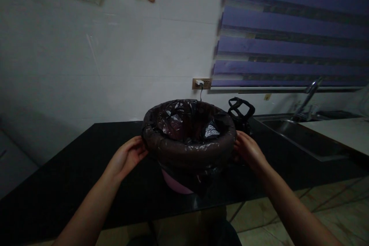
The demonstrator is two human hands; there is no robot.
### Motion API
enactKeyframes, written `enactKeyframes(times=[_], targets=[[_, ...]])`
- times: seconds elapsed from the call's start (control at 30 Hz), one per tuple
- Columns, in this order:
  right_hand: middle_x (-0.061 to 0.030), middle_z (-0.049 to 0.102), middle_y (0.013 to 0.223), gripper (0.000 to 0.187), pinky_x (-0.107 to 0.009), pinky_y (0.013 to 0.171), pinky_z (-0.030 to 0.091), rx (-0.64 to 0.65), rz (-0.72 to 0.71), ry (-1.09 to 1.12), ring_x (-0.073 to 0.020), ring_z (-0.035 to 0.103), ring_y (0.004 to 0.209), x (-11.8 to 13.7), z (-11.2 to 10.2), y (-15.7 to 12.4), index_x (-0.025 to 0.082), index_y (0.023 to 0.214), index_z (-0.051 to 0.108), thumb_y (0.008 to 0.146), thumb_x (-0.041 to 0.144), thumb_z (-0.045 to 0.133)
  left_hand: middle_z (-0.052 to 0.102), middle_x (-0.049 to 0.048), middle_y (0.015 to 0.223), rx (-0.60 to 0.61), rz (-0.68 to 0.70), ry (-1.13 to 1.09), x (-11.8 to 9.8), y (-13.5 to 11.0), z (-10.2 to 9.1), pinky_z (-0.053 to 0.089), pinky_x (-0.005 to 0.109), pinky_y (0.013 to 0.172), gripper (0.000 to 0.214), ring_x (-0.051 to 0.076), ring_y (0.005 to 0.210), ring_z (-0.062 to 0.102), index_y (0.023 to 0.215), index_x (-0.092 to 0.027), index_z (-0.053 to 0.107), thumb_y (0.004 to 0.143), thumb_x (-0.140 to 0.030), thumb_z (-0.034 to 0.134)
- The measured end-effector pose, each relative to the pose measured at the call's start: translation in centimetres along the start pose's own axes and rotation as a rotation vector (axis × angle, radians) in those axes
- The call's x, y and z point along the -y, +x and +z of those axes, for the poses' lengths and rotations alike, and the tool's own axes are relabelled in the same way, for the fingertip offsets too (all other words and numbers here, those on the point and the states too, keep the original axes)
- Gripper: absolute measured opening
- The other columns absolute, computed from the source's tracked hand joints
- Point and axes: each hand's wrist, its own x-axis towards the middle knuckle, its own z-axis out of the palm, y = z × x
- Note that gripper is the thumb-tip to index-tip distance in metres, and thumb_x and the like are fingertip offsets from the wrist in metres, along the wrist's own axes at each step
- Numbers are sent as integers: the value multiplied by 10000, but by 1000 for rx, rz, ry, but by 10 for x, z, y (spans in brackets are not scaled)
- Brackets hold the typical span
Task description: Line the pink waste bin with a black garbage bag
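Observation:
A small pink bin [175, 184] stands on the black countertop [72, 169], lined with a dark plastic bag [188, 138] folded over its rim. My left hand [128, 157] rests against the bag at the bin's left side, fingers curled on the plastic. My right hand [248, 150] presses the bag at the right side of the rim, its fingers partly hidden behind the bin. A loose black bag handle [240, 109] sticks up just behind the right hand.
A steel sink [300, 134] with a tap [309, 96] lies to the right, beside a white surface [340, 130]. A wall socket with a plugged cord [201, 83] sits behind the bin. Purple blinds [288, 27] cover the window. Tiled floor [288, 219] shows below the counter edge.

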Motion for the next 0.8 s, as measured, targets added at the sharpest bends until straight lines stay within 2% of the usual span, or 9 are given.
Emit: enactKeyframes(times=[0.07,0.1,0.17,0.2,0.33,0.43,0.53,0.67,0.8], targets=[[-21,631,869,276,-254,627,501,-190,-120,-59,-156,612,741,27,-5,7,247,892,586,713,435,680,673,21,735,-11,142,153,-22,5,4,547,230,594,99,134,649,643,752,-162,656,745,-88,592],[-21,622,851,286,-259,646,492,-212,-209,-146,-159,601,747,44,-5,13,238,890,585,712,439,684,660,14,731,-30,215,248,-35,9,10,533,224,592,39,134,657,634,745,-168,645,739,-133,630],[-31,624,812,264,-293,702,487,-76,-322,-358,-181,598,758,80,3,33,218,864,585,741,442,652,635,10,724,-67,353,465,-61,21,28,510,233,591,89,151,675,624,713,-181,611,719,-229,685],[-41,635,818,238,-303,726,480,33,-347,-483,-188,600,772,97,11,45,207,861,592,761,419,635,628,16,733,-31,417,590,-73,29,40,511,255,612,110,170,704,629,707,-185,600,712,-254,686],[-94,673,866,159,-303,758,435,302,-416,-1017,-194,590,786,142,60,96,150,826,634,831,305,599,679,101,890,61,630,1169,-101,69,94,488,327,728,222,251,859,632,750,-189,626,691,-383,718],[-108,681,845,173,-309,762,433,459,-358,-1166,-199,588,773,148,93,123,138,785,642,847,295,607,713,138,891,161,571,1512,-102,98,126,462,344,807,256,290,916,637,745,-189,654,690,-428,725],[-86,667,749,202,-338,771,456,534,-294,-1158,-222,598,765,140,112,142,176,691,635,767,354,694,702,116,723,263,467,1679,-96,119,144,459,358,814,216,298,867,647,657,-192,668,670,-395,740],[-44,617,624,233,-364,777,486,546,-299,-1103,-230,608,741,123,122,162,219,597,602,592,341,800,639,78,571,334,425,1710,-87,135,149,463,381,803,189,302,799,647,516,-207,623,565,-270,795],[-45,598,595,197,-395,801,500,540,-338,-1185,-232,621,735,106,126,174,226,556,578,599,261,767,621,76,552,352,416,1671,-81,138,145,459,407,786,206,314,778,641,448,-218,578,483,-128,759]])
